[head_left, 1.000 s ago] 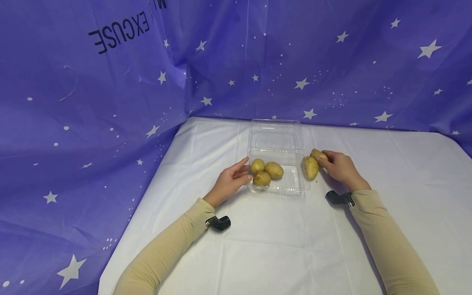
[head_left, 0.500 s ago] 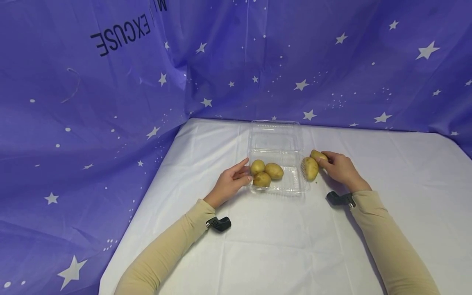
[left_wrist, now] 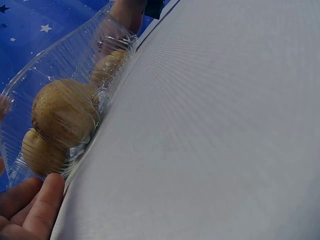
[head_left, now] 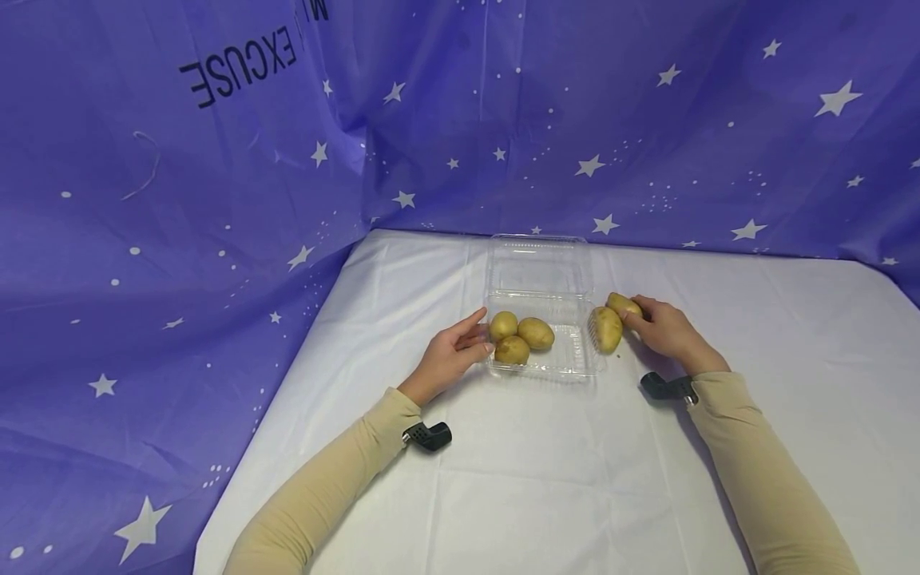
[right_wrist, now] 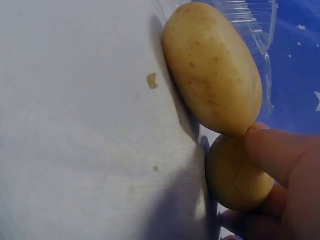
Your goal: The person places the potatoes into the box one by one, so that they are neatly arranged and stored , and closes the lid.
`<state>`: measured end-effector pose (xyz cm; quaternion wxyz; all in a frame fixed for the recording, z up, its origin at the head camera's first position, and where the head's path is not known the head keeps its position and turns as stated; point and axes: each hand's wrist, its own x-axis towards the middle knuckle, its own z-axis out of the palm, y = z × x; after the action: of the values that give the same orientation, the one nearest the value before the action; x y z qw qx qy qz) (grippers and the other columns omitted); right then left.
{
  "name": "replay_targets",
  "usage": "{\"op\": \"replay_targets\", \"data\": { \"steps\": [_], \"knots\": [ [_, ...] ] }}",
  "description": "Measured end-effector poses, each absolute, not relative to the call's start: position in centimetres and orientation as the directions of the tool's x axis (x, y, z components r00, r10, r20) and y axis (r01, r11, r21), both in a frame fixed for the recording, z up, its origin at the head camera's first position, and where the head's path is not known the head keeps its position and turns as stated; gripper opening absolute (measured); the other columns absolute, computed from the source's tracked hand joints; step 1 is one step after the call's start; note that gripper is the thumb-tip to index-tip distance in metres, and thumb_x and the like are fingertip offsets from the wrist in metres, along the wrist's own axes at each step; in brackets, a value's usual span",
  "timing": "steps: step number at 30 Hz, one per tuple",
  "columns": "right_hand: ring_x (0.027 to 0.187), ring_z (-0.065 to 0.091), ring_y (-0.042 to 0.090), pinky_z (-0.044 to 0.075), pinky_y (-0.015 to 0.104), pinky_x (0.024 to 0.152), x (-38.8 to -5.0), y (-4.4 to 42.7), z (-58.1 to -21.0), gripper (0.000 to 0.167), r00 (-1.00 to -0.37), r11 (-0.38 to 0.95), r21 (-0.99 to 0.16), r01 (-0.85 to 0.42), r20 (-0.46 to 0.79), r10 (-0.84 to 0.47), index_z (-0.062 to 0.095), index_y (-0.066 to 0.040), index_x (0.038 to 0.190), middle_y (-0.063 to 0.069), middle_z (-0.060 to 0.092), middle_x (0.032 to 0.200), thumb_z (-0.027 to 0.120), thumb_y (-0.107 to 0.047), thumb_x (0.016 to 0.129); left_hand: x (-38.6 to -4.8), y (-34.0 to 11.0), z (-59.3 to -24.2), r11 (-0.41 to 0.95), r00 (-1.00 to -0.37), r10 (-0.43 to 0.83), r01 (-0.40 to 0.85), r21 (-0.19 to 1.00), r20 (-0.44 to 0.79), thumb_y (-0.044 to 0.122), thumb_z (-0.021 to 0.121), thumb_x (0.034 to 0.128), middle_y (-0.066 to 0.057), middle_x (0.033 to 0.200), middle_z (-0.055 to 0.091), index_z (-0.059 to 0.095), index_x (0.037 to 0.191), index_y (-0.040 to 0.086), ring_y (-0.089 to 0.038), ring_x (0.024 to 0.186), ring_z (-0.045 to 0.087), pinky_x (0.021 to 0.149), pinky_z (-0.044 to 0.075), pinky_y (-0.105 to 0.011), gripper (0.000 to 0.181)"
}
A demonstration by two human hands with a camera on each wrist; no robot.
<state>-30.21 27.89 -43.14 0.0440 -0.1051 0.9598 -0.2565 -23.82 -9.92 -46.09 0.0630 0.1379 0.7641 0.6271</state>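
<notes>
Three potatoes (head_left: pixel 536 334) lie in the left part of a clear plastic clamshell container (head_left: pixel 575 367), whose lid (head_left: pixel 539 267) is folded back. My left hand (head_left: pixel 444 358) touches the container's left side with relaxed, fairly straight fingers; in the left wrist view its fingertips (left_wrist: pixel 50 192) are at the clear wall. On the right, my right hand (head_left: pixel 668 326) holds a potato (head_left: pixel 622 303) between thumb and fingers. Another potato (head_left: pixel 608 331) lies just outside the container's right wall. In the right wrist view, the held potato (right_wrist: pixel 235 175) touches that larger-looking potato (right_wrist: pixel 212 70).
A white cloth (head_left: pixel 517 471) covers the table. Purple sheeting (head_left: pixel 460 120) with stars rises behind it and on the left. Small brown crumbs (right_wrist: pixel 152 80) lie on the cloth near the right hand. Black wrist devices (head_left: pixel 429 437) sit on both sleeves.
Both hands, the potatoes and the container keep nearly the same places. Only a slight shift of the whole head view shows.
</notes>
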Motion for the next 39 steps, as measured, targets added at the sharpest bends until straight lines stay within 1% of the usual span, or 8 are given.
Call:
{"op": "replay_targets", "data": {
  "steps": [3,8,14,17,20,25,35,39],
  "knots": [
    [0.112,0.058,0.048,0.047,0.062,0.100,-30.1,27.9,-43.1,0.057,-0.974,0.840,-0.508,-0.191,-0.010,-0.227,0.047,0.013,0.142,0.037,0.062,0.124,0.049,-0.031,0.106,-23.8,-9.9,-46.1,0.176,-0.954,0.289,0.134,0.975,0.079,0.012,0.067,0.0939,-0.024,0.146,0.056,0.040,0.156,0.007,-0.037,0.131,0.060,0.107,0.055,-0.035,0.068],
    [0.096,0.061,0.037,0.050,0.044,0.083,-30.1,28.1,-43.4,0.052,-0.972,0.818,-0.529,-0.224,0.064,-0.225,0.053,0.012,0.137,0.029,0.067,0.109,0.056,-0.027,0.103,-23.6,-9.9,-45.9,0.180,-0.956,0.283,0.137,0.974,0.082,0.012,0.066,0.0941,-0.024,0.145,0.057,0.040,0.156,0.007,-0.037,0.130,0.061,0.105,0.056,-0.034,0.068],
    [0.091,0.061,0.031,0.048,0.029,0.076,-29.9,28.4,-43.2,0.052,-0.969,0.794,-0.555,-0.248,0.137,-0.207,0.055,0.010,0.137,0.028,0.069,0.107,0.063,-0.026,0.101,-23.5,-9.8,-45.8,0.185,-0.954,0.288,0.137,0.973,0.080,0.012,0.066,0.0942,-0.024,0.146,0.056,0.040,0.157,0.008,-0.038,0.131,0.060,0.107,0.056,-0.036,0.068],
    [0.087,0.061,0.021,0.046,0.015,0.072,-29.7,28.6,-42.8,0.050,-0.965,0.778,-0.571,-0.261,0.179,-0.192,0.058,0.009,0.136,0.029,0.071,0.107,0.068,-0.024,0.098,-23.6,-9.9,-45.8,0.185,-0.953,0.292,0.134,0.974,0.075,0.012,0.066,0.0940,-0.024,0.147,0.056,0.039,0.157,0.008,-0.038,0.132,0.059,0.107,0.055,-0.037,0.069],
    [0.083,0.057,0.003,0.042,0.004,0.069,-29.7,28.9,-42.4,0.049,-0.962,0.754,-0.599,-0.268,0.201,-0.183,0.060,0.009,0.134,0.031,0.071,0.109,0.070,-0.020,0.096,-23.6,-9.9,-45.9,0.180,-0.953,0.292,0.137,0.974,0.080,0.012,0.066,0.0942,-0.025,0.146,0.056,0.039,0.157,0.007,-0.038,0.131,0.060,0.107,0.055,-0.036,0.068],
    [0.078,0.049,-0.017,0.042,0.000,0.068,-29.4,29.0,-41.4,0.050,-0.955,0.723,-0.625,-0.294,0.218,-0.199,0.060,0.010,0.134,0.033,0.070,0.111,0.072,-0.019,0.094,-23.7,-9.9,-45.9,0.176,-0.953,0.290,0.139,0.975,0.083,0.011,0.066,0.0944,-0.025,0.146,0.056,0.039,0.157,0.007,-0.038,0.131,0.060,0.107,0.055,-0.036,0.068],
    [0.086,0.053,-0.024,0.049,0.000,0.073,-28.3,27.6,-39.5,0.054,-0.938,0.638,-0.690,-0.342,0.211,-0.275,0.057,0.011,0.138,0.036,0.068,0.120,0.074,-0.016,0.094,-23.8,-9.9,-45.9,0.175,-0.955,0.287,0.126,0.976,0.072,0.010,0.067,0.0940,-0.024,0.147,0.056,0.040,0.156,0.007,-0.038,0.132,0.059,0.108,0.055,-0.037,0.068],
    [0.092,0.058,-0.020,0.051,0.001,0.076,-27.6,26.4,-38.7,0.055,-0.930,0.608,-0.712,-0.351,0.190,-0.314,0.055,0.011,0.139,0.036,0.065,0.125,0.073,-0.014,0.094,-23.7,-9.9,-45.8,0.174,-0.955,0.288,0.123,0.977,0.069,0.010,0.067,0.0940,-0.024,0.147,0.056,0.041,0.156,0.008,-0.038,0.132,0.059,0.108,0.054,-0.038,0.067]
  ]
}}
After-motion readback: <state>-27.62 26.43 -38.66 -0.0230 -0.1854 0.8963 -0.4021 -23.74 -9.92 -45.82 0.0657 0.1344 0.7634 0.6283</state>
